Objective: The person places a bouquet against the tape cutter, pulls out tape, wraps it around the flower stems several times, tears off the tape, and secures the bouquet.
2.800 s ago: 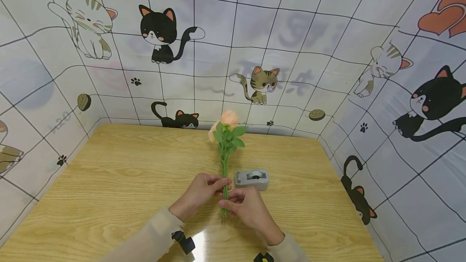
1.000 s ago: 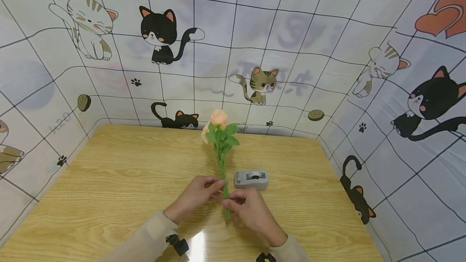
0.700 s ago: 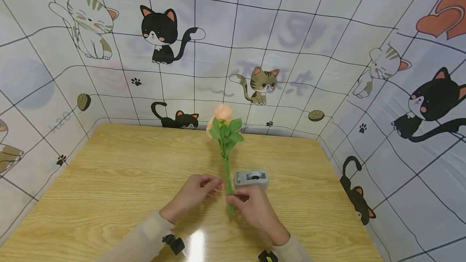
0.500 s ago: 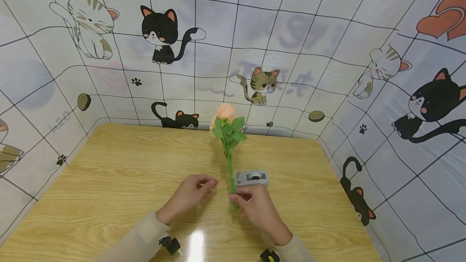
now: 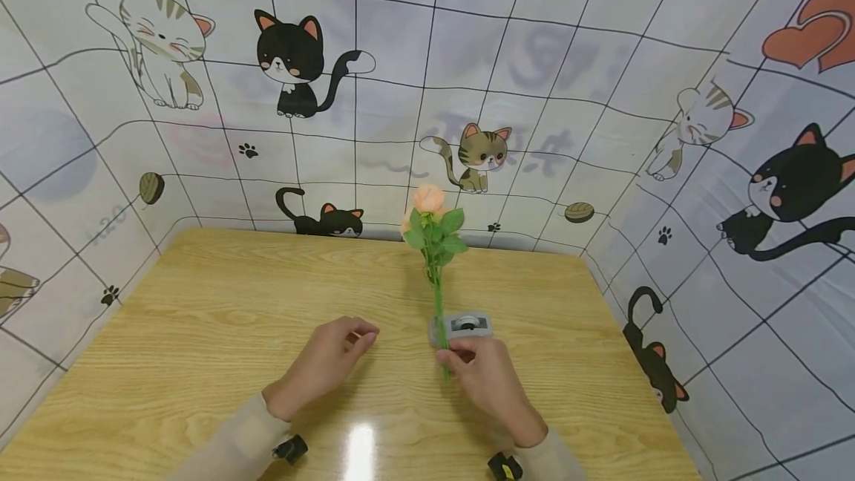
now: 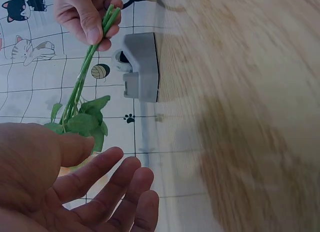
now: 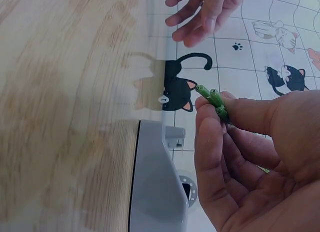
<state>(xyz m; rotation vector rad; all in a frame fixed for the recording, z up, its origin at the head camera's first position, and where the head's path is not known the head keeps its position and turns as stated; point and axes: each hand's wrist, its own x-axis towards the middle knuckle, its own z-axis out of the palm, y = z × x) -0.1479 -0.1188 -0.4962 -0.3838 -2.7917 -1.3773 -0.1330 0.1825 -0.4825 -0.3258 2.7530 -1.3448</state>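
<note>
My right hand pinches the lower stems of a small bunch of peach roses between thumb and fingers. Green leaves sit below the blooms, and the bunch stands nearly upright above the table. Three cut stem ends poke out past the right thumb in the right wrist view. A grey tape dispenser stands just behind that hand, partly crossed by the stems. Off to the left, my left hand holds nothing, its fingers loosely bent; its wrist view shows the palm with relaxed fingers.
A wooden table spreads under both hands. Behind it and along the sides hangs a white cloth with a grid and cartoon cats. Small black wrist cameras are strapped at the sleeves.
My left hand has let go of the stems and drawn away to the left. The right hand has carried the roses to the right, so the stems now cross the tape dispenser's left end.
</note>
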